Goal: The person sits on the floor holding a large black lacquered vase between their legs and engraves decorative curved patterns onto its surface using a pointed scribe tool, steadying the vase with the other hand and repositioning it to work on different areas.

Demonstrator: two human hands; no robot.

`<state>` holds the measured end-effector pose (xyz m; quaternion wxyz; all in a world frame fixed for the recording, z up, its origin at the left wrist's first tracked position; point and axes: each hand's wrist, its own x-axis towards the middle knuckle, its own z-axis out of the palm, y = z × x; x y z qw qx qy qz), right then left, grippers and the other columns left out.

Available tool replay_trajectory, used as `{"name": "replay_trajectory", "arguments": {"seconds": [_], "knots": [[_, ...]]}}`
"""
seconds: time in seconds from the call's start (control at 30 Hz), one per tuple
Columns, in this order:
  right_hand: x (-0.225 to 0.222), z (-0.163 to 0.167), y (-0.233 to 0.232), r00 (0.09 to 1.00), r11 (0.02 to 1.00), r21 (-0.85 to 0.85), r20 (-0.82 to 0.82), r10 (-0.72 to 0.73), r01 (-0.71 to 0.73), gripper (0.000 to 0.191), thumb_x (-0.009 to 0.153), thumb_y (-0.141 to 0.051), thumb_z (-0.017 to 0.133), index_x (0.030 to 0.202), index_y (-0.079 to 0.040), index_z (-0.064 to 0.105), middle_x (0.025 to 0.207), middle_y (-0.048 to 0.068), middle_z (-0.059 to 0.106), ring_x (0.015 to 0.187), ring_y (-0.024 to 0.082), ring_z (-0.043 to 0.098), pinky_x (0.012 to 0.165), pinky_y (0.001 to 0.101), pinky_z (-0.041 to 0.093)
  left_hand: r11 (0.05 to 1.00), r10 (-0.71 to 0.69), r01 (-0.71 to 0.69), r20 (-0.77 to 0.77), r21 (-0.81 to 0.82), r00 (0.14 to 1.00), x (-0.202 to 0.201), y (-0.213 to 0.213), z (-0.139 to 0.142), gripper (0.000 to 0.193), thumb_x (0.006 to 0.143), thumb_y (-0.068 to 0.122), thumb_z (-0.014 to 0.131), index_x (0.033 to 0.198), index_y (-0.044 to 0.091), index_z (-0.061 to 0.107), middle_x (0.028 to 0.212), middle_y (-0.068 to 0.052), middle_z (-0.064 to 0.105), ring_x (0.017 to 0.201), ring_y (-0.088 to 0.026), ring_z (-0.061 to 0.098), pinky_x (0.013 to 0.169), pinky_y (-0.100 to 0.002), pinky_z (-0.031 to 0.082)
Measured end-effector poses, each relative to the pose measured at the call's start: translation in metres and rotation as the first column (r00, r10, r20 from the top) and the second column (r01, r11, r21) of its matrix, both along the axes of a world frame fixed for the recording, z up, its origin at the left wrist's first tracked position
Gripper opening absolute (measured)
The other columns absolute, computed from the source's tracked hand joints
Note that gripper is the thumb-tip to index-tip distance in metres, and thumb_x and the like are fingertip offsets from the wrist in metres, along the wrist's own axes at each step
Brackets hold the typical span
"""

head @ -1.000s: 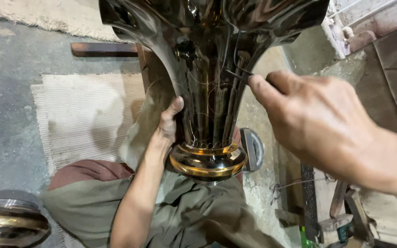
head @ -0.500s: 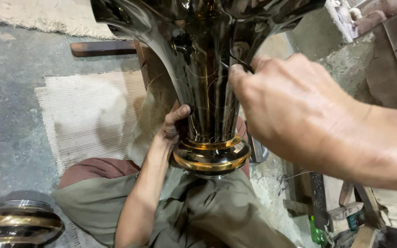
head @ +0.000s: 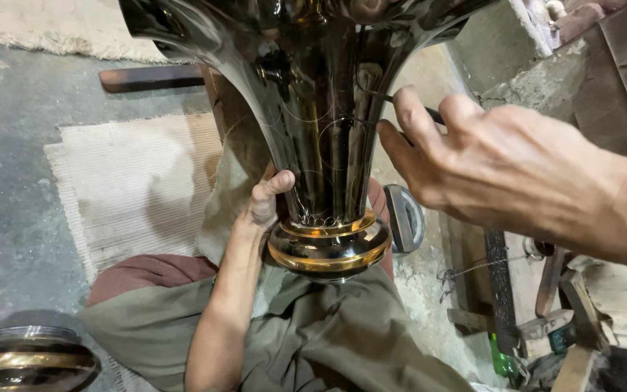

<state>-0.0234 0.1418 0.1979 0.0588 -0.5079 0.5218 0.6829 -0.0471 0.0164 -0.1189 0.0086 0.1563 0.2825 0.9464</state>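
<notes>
Left hand (head: 268, 197) grips vase (head: 313, 123) neck; right hand (head: 488, 163) presses tool (head: 408, 105) against it.

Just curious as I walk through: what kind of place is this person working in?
Probably a floor-level metalcraft workshop: a dark polished metal vase with scratched line patterns, a thin engraving tool in the right hand, and hand tools lying on the rough concrete floor.

The dark flared vase (head: 321, 109) fills the middle, its gold-banded base (head: 329, 248) resting over the lap. The left hand (head: 266, 199) blocks the vase's left flank; the right hand (head: 488, 163) with its thin tool (head: 400, 101) closes off the right. Left of the vase, the woven mat (head: 132, 189) and concrete floor (head: 9, 218) lie open. Near right, wooden tools (head: 538, 305) crowd the floor; near left, another banded vessel (head: 27, 359) stands.
</notes>
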Motion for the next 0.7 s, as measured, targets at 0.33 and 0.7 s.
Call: {"name": "replay_trajectory", "arguments": {"seconds": [0.33,0.7], "knots": [[0.014,-0.013,-0.002,0.958,0.871,-0.440,-0.075,-0.276,0.216,0.058,0.087,-0.007,0.049,0.144,0.001,0.047,0.147,0.030,0.050,0.058,0.013,0.066,0.032,0.0187,0.050,0.998,0.049,-0.049,0.018,-0.032,0.999,0.003,0.002,-0.009,0.105,0.070,0.056,0.085,0.150,-0.002,0.046,0.134,-0.014,0.062,0.123,-0.027,0.061,0.106,-0.042,0.053],[-0.003,0.006,0.000,0.969,0.773,-0.596,0.035,-0.245,0.217,0.058,0.087,-0.018,0.059,0.144,-0.013,0.059,0.143,0.010,0.064,0.058,0.016,0.069,0.041,0.0274,0.054,0.997,-0.070,0.059,0.206,0.058,0.976,0.023,-0.005,-0.029,0.100,0.064,0.028,0.083,0.152,-0.002,0.045,0.116,-0.012,0.066,0.096,-0.023,0.067,0.085,-0.039,0.059]]}}
